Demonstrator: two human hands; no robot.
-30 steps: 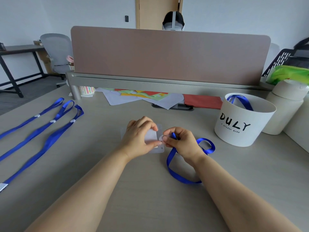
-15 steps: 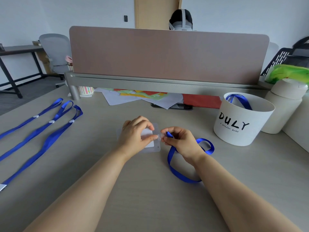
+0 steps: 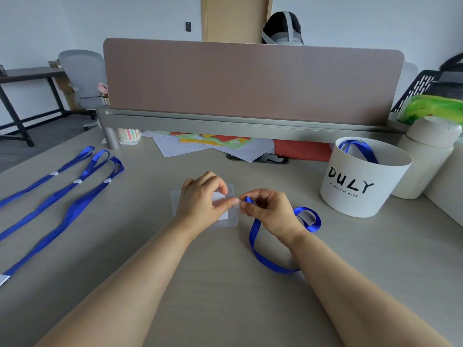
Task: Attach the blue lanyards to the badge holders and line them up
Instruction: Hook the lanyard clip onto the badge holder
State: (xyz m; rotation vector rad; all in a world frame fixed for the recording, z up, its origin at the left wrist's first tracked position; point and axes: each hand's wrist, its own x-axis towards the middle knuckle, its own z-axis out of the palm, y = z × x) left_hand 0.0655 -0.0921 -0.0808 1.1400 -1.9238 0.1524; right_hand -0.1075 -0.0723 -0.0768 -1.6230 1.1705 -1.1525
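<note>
A clear badge holder (image 3: 226,217) with a white card inside lies flat on the desk at the centre. My left hand (image 3: 200,200) presses down on it, thumb and forefinger pinching its right edge. My right hand (image 3: 269,209) pinches the clip end of a blue lanyard (image 3: 265,261) right against that edge. The lanyard's ribbon loops on the desk under and beside my right wrist. Three finished blue lanyards (image 3: 72,196) lie side by side at the left, one ending at a badge holder (image 3: 3,279) at the frame edge.
A white round bucket (image 3: 360,196) marked DULY stands at the right with another blue lanyard (image 3: 360,149) inside. Behind it are white containers (image 3: 426,156). A desk divider (image 3: 250,83) crosses the back, with coloured papers (image 3: 213,144) and a paper cup (image 3: 129,134) beneath. A person's head shows behind it.
Both hands and the badge holder have shifted slightly away from me on the desk. The right hand's pinch on the lanyard end has come closer to the holder's right edge.
</note>
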